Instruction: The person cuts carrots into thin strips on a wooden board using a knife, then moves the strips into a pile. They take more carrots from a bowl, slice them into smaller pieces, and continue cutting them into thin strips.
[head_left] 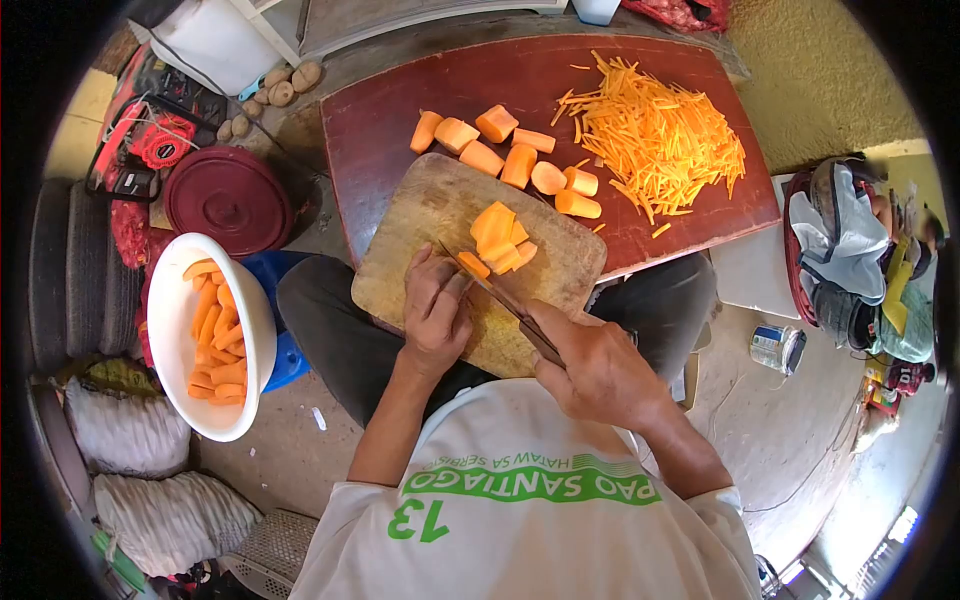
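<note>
My right hand [600, 365] is closed round the handle of a kitchen knife [508, 300]. Its blade points up and left across a worn wooden cutting board [400, 215]. Close beside the blade, my left hand [435, 305] rests on the board with its fingers curled together; whatever lies under them is hidden. On the blade's other side lies a small carrot piece [472, 264], near a little pile of carrot slices [500, 235]. Past the board's far edge, several thick carrot chunks [518, 165] are scattered on a dark red tabletop [400, 90].
A heap of carrot strips [660, 135] covers the tabletop's right part. At my left, a white basin [262, 340] holds peeled carrots [215, 330]. Behind it stands a dark red lidded bucket [225, 200]. A can [777, 348] sits on the floor at right.
</note>
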